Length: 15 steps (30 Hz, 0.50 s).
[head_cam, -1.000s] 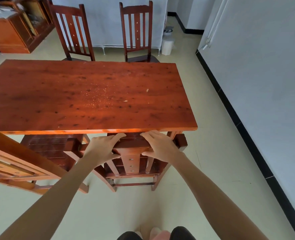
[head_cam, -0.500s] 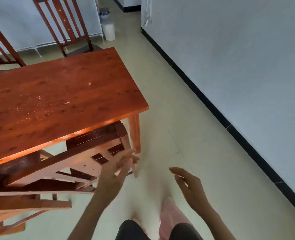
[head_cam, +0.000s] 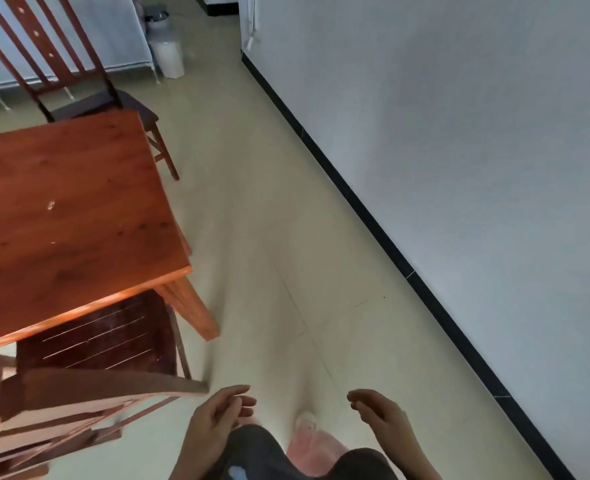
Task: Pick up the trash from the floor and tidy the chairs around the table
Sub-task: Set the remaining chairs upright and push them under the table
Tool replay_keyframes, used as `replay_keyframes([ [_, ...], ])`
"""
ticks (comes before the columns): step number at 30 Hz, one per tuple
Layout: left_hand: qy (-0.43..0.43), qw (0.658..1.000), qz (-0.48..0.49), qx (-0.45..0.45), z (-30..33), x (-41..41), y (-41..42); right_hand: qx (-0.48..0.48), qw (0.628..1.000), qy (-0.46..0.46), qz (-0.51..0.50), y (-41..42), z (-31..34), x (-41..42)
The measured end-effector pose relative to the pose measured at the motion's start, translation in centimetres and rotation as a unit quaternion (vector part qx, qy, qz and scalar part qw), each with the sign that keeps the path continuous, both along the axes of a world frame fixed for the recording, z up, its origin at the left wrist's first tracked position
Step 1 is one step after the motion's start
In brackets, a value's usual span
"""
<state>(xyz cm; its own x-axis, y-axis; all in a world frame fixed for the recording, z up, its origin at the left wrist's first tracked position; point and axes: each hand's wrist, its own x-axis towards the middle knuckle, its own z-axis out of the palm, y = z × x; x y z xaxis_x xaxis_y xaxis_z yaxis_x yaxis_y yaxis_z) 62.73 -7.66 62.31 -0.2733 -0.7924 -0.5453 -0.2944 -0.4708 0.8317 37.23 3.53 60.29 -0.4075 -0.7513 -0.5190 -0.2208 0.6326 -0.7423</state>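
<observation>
bare forearms (head_cam: 196, 455), dark trousers (head_cam: 252, 455), pink shoes (head_cam: 316, 445)

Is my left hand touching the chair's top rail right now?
Apart. The head view shows pale floor between the left hand and the end of the chair's top rail.

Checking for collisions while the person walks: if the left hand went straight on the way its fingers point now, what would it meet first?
The left hand, fingers loosely curled and holding nothing, points right, across the pale tiled floor toward the right hand. That hand looks first in line, though depth is unclear.
</observation>
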Motion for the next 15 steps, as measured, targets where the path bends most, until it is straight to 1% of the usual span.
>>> replay_keyframes([
  [5,0.004,0.997,0.074,-0.003,-0.6,-3.8,-4.7,-0.075,0.996,0.003,0.052,-12.9,2.5,-6.5],
  [8,0.009,0.996,0.086,0.007,-1.5,-6.6,-9.2,-0.106,0.992,0.003,0.074,-20.3,2.2,-8.7],
  [11,0.006,0.997,0.077,-0.013,-2.1,-9.9,-16.3,-0.117,0.990,-0.001,0.075,-27.2,1.1,-10.6],
  [15,0.001,0.997,0.056,-0.059,-0.4,-14.3,-28.2,-0.089,0.994,-0.020,0.057,-35.0,-0.2,-13.5],
])
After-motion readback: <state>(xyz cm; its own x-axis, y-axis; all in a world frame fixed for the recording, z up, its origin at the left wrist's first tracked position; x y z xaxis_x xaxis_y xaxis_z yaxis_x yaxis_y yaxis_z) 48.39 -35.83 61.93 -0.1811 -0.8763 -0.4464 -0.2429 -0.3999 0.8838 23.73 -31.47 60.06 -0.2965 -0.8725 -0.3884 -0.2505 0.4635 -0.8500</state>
